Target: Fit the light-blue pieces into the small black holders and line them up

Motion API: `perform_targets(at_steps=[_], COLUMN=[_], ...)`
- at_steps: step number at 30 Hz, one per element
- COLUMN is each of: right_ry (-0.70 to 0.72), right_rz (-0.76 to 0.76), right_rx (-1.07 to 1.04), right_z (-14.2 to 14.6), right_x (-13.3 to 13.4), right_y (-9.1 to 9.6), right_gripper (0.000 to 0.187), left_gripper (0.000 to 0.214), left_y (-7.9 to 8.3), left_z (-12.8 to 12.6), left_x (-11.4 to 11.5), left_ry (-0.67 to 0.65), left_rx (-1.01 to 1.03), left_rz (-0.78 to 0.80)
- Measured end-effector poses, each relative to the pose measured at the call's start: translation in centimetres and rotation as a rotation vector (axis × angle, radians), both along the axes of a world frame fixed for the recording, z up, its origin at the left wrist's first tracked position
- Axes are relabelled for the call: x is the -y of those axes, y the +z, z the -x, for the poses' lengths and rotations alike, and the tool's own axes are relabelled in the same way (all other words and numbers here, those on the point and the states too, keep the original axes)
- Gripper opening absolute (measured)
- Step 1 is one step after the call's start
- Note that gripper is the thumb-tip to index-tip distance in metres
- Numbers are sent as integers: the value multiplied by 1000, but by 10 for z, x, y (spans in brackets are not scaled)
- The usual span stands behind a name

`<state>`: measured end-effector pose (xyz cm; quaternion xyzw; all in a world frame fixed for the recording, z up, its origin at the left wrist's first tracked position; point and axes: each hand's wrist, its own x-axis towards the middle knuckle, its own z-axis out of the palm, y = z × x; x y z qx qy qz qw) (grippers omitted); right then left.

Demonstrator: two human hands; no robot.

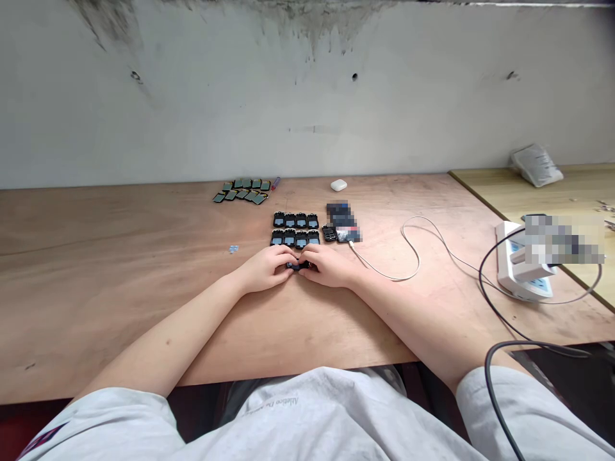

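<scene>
My left hand [266,267] and my right hand [327,266] rest on the wooden table [120,288], fingers curled together around one small black part [298,265] held between them. Just beyond my fingers lie two rows of several black framed parts with pale screens [295,229]. Farther back left sits a cluster of several flat green-grey panels [243,191]. Most of the held part is hidden by my fingers.
A white earbud case [339,185] lies near the wall. A white cable [413,250] curls from a blurred device toward a white power strip [521,269] at the right. A black cable [504,384] loops at the table's right edge. A second, lighter table [552,192] adjoins.
</scene>
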<state>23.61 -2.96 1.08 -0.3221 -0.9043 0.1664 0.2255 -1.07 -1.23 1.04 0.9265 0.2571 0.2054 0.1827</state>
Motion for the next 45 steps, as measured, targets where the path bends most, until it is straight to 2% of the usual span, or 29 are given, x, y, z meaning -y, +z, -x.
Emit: perform_targets(at_steps=[19,25,29,33,36,38,42,45], right_ry=[11,4,27,-25,-39,-31,-20,-13], right_rz=[-15,5,11,31,13,-10,-40,-43], right_rx=[-22,-30,-84,-154,-139,-115,-97,-97], right_z=[-1,-1,-3,-4,-4,-4,-4,-4], right_x=[-2,-2,0,2,2,2,0,0], right_y=[-5,-5,-7,-8,-9,-10,-12,-12], right_gripper=[12,14,25,40,39,37,30,25], left_gripper=[22,22,21,18,17,16,16,14], left_y=[1,-5,-11,-12,-11,-10,-13,-16], left_z=[0,1,4,11,15,18,26,31], left_x=[0,0,-3,-8,-14,-19,-31,-36], left_ry=[0,7,47,179,323,471,790,933], left_rx=[-4,55,139,164,196,237,200,61], left_rz=[-3,-68,-140,-243,-299,-317,-267,-199])
